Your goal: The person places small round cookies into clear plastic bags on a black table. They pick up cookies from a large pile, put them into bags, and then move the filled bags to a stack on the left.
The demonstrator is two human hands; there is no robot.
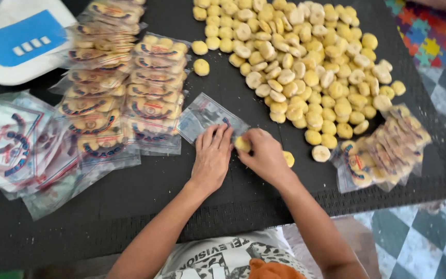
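My left hand (212, 155) lies flat on the near end of a small clear printed plastic bag (206, 114) on the black mat, fingers pressing its edge. My right hand (264, 154) pinches a round yellow cookie (242, 143) at the mouth of that bag. Another loose cookie (288, 158) lies just right of my right hand. A large heap of yellow cookies (305, 62) spreads across the mat beyond my hands.
Two rows of filled cookie bags (125, 82) lie to the left, with empty printed bags (11, 139) further left. More filled bags (383, 150) are piled at the right. A white and blue scale (19, 41) sits top left. The black mat (181, 206) ends near a checkered floor (424, 237).
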